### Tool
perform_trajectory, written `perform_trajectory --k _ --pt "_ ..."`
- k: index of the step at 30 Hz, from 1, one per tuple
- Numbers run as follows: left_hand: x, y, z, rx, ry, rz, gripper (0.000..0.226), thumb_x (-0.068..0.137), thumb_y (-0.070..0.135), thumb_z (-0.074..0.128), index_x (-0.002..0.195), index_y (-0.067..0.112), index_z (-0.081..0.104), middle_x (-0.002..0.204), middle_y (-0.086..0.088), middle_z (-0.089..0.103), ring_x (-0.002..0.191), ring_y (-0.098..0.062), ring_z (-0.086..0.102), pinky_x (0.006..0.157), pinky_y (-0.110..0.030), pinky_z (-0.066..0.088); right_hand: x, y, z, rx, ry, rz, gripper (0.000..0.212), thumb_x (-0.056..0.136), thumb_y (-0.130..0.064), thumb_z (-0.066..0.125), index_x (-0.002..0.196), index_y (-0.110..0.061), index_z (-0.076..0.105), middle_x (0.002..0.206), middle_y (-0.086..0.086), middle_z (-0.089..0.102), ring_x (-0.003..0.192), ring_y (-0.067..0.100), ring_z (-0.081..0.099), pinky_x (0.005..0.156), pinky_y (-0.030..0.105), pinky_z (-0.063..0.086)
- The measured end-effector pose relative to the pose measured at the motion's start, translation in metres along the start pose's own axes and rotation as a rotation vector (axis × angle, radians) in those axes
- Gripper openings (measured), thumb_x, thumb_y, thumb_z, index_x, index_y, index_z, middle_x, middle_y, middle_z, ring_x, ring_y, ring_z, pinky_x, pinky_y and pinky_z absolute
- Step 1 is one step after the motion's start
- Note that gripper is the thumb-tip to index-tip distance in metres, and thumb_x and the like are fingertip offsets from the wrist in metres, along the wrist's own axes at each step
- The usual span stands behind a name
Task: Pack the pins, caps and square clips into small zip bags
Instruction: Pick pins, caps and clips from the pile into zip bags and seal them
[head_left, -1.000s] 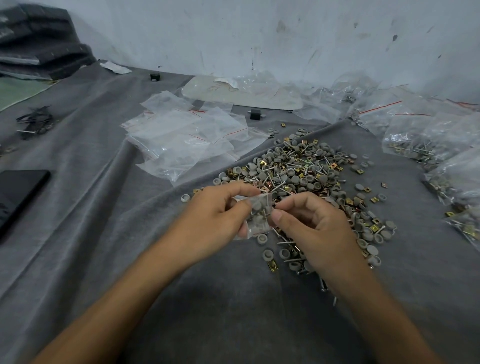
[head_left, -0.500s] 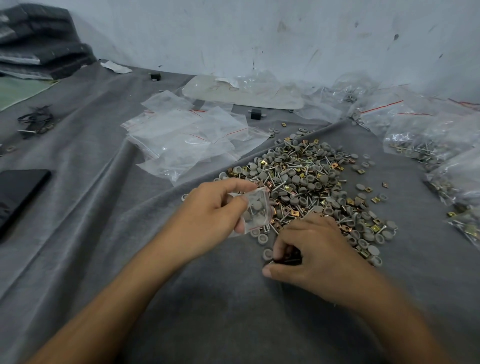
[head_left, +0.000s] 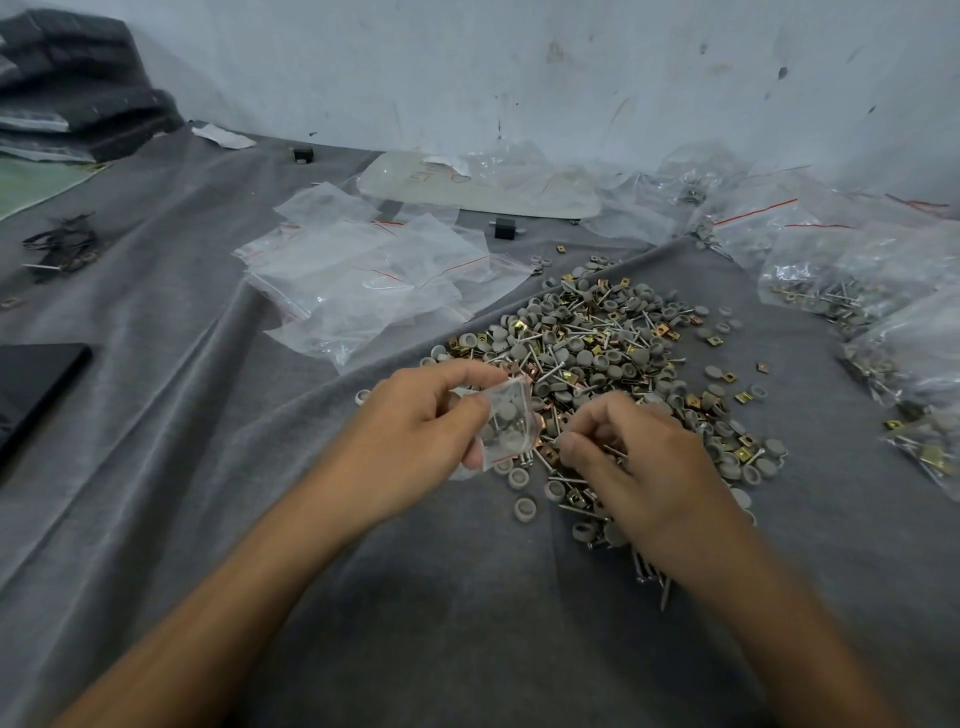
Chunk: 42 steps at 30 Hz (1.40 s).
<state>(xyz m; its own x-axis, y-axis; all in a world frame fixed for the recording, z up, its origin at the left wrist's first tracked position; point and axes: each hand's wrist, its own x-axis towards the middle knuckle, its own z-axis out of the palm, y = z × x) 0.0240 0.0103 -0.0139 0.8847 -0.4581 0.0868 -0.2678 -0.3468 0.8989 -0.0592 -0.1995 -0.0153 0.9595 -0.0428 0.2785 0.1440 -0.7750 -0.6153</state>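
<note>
Two hands are counted, the left hand (head_left: 415, 431) and the right hand (head_left: 639, 467). One small zip bag (head_left: 506, 426) is held at centre. Two blocks are counted: one black block (head_left: 302, 154) at upper left, another block (head_left: 504, 227) at upper centre. The loose pile (head_left: 597, 338) of caps, pins and clips cannot be counted.

Blurred right hand (head_left: 641, 470) hides whether its grip holds anything.

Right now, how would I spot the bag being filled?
Find the heap of pins, caps and clips on the grey cloth. At its near left edge the left hand holds a small zip bag. Unlike the empty bags behind and the full bags at right, it is held up, with a few grey caps inside.
</note>
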Motion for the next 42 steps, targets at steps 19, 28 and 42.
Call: perform_trajectory --k 19,28,42 --pt "-0.004 0.010 0.000 0.042 0.006 0.025 0.026 0.100 0.030 0.053 0.120 0.035 0.068 0.058 0.006 0.069 0.050 0.000 0.051 0.055 -0.025 0.041 0.003 -0.007 -0.002 0.641 -0.071 0.123 0.019 0.097 -0.011 0.063 0.101 -0.028 0.070 0.093 -0.005 0.077 0.083 0.003 0.070 0.069 0.014 0.053" --pt "-0.004 0.009 -0.001 0.026 0.015 0.003 0.024 0.103 0.028 0.054 0.121 0.035 0.067 0.059 0.004 0.069 0.048 -0.001 0.049 0.053 -0.021 0.040 -0.001 0.010 -0.009 -0.301 -0.186 -0.033 0.004 0.084 -0.043 0.070 0.085 -0.042 0.067 0.093 -0.024 0.052 0.100 0.007 0.033 0.080 0.025 0.023" --pt "-0.005 0.009 0.000 0.006 -0.005 0.013 0.035 0.090 0.043 0.049 0.119 0.038 0.068 0.059 0.004 0.069 0.047 -0.002 0.048 0.053 -0.024 0.040 -0.001 0.012 -0.010 -0.277 -0.266 0.011 0.020 0.085 -0.049 0.071 0.082 -0.043 0.052 0.095 -0.027 0.049 0.105 0.005 0.035 0.094 0.031 0.028"
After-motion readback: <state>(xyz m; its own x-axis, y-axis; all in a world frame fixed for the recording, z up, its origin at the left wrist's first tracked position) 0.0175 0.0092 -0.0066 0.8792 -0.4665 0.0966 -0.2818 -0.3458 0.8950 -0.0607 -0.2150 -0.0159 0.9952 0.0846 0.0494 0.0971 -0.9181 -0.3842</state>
